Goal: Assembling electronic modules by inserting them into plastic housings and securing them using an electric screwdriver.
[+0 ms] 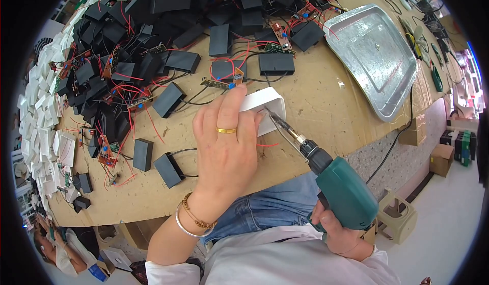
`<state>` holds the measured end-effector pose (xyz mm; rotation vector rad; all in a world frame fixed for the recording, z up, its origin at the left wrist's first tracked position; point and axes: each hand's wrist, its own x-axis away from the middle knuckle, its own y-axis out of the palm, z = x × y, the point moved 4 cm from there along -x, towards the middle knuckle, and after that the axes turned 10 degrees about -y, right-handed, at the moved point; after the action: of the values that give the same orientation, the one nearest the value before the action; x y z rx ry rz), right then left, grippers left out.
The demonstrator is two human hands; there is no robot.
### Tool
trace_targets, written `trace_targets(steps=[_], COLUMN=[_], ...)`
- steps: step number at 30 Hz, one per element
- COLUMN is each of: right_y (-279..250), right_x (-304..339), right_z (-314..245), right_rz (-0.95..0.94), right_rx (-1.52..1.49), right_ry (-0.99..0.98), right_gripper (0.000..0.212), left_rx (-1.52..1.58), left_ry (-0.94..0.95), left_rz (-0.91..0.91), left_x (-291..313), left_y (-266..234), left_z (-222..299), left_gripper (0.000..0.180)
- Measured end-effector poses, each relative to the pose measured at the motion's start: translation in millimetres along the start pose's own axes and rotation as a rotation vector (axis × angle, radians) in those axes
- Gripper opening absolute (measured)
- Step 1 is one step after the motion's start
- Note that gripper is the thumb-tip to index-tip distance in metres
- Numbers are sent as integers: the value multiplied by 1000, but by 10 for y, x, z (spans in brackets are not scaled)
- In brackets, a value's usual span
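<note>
Head view: the left hand (226, 142) lies flat, fingers spread and pressed down on a white rounded-rectangular plastic housing (267, 107), pinning it to the brown fibreboard tabletop (316, 101) near its front edge; the palm covers most of the housing, so only its far right corner shows; the right hand (338, 231) is closed tight around the grip of a green electric screwdriver (341, 188), whose long metal bit (279, 124) slants up and left and meets the housing just beside the left fingertips; whether the tip sits in a screw head I cannot tell.

Behind the housing a big heap of black rectangular plastic boxes (168, 45) with red wires and small circuit boards covers the far tabletop; one loose red wire (267, 145) lies just beside the housing; a dented silver metal tray (377, 55) rests to the right, and stacks of white plastic covers (38, 101) line the left edge.

The likely trouble: the bit comes in at a slant, so it could skid off and catch the fingers right next to it; the housing is held by palm pressure alone, so the tool's twist might spin it; the stray wire could be pinched under the rim.
</note>
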<state>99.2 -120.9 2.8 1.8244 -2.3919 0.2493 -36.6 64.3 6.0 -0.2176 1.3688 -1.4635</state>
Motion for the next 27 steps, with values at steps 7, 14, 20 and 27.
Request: trace_targets(steps=[7,14,20,27], right_y=[14,-6,-11,-86], right_x=[1,2,29,-43], right_z=[1,-21,-32,-198], right_rz=[25,-3,-8,-128], right_rx=[-47,-24,-28,49], right_ry=[-2,10,37,-275], right_gripper=[60,60,57,16], left_rx=[-8,2,0,105], left_ry=[-11,-16,-13,-15], left_rz=[-1,-14,-5,-63], left_x=[8,2,6,-37], left_y=[-7,-11,-5,-101], left_z=[-5,0,-12,-4], left_gripper=[18,17,19,25])
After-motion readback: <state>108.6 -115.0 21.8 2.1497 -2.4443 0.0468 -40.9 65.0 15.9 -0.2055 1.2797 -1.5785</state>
